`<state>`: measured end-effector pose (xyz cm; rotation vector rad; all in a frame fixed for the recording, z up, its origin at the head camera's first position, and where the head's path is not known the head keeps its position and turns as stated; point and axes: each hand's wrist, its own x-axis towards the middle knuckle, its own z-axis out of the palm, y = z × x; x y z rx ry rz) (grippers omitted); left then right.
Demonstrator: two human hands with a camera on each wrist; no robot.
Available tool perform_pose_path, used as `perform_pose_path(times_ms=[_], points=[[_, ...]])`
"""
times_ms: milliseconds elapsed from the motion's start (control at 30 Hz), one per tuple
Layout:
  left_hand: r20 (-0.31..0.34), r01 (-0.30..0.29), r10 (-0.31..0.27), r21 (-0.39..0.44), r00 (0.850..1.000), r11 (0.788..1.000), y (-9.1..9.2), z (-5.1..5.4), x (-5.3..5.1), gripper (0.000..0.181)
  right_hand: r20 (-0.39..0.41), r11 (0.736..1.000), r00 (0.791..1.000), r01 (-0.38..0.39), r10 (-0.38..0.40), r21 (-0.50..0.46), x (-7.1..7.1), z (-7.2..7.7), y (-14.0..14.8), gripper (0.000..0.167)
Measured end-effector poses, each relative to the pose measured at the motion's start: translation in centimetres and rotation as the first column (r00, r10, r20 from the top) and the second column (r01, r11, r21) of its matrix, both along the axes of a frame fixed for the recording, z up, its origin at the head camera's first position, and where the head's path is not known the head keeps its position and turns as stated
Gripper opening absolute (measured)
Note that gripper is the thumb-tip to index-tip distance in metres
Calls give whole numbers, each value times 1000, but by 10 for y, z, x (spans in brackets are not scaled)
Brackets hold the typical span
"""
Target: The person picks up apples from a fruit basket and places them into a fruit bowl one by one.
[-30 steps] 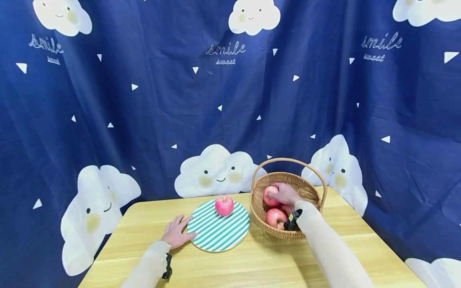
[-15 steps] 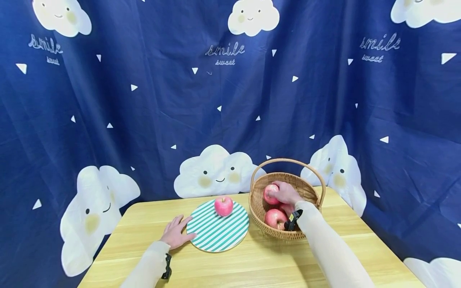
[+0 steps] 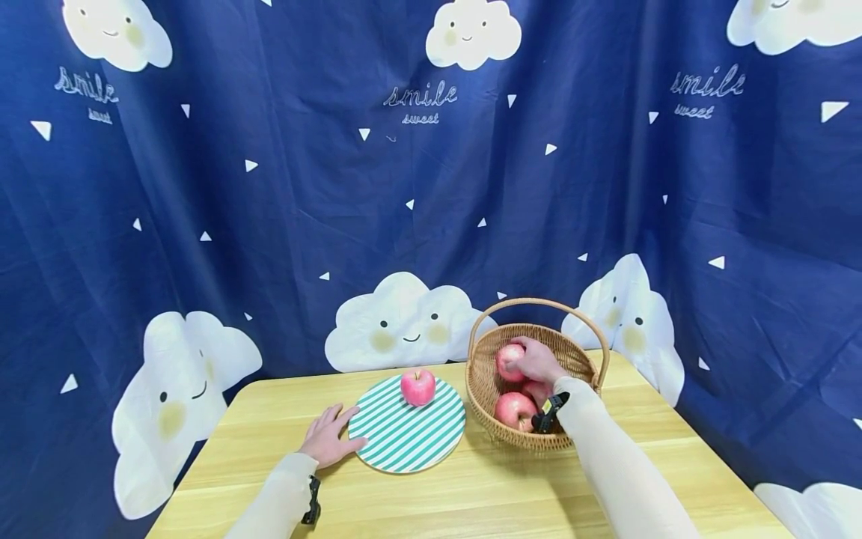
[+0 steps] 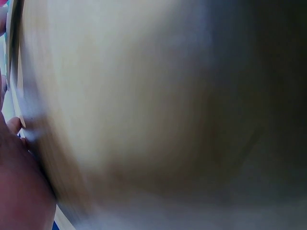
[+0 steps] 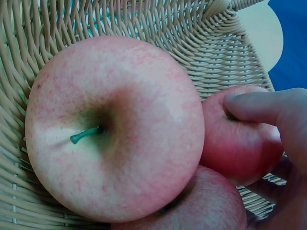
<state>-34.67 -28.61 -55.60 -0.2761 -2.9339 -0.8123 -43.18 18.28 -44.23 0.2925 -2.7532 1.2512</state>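
Inside the wicker basket [image 3: 489,410], my right hand [image 3: 539,363] grips a red apple [image 3: 509,362] near the back left wall. Its thumb lies over the top of that apple [image 5: 242,143] in the right wrist view, with fingers under its far side. Two other apples lie beside it: a large one [image 3: 515,411] [image 5: 115,129] in front and one [image 3: 536,391] [image 5: 206,203] partly hidden by my hand. My left hand [image 3: 328,438] rests on the table, fingers spread, touching the left rim of the round green-and-white striped board [image 3: 407,442]. One apple [image 3: 418,387] sits on the board's back part.
The basket's tall handle [image 3: 539,301] arches over my right hand. The board and basket stand side by side on a light wooden table [image 3: 431,501]. A dark blue curtain [image 3: 303,195] with white clouds hangs behind the table. The left wrist view is mostly blurred.
The gripped apple has shifted slightly to the right within the basket, along with my right fingers. My left hand has stayed at the board's edge.
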Motion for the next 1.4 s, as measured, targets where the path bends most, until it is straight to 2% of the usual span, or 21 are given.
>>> perform_pose_path(times_ms=[400,700,1033,1233,1400], points=[[9,-1,1,-2,1000,1000,-1,-1,-1,82,-66,998,996,-53,55,40,2,-1,3,67],[16,-1,0,3,1000,1000,-1,-2,-2,84,-58,997,998,-4,8,77,-2,5,4,63],[9,11,-11,3,1000,1000,-5,-9,-8,86,-55,999,998,14,-12,42,-1,11,3,65],[-6,16,-16,-4,1000,1000,-7,-12,-10,85,-59,998,998,16,-12,57,-2,16,3,68],[8,15,-15,-10,1000,1000,-6,-12,-9,86,-56,1000,998,-1,1,1,2,21,2,65]])
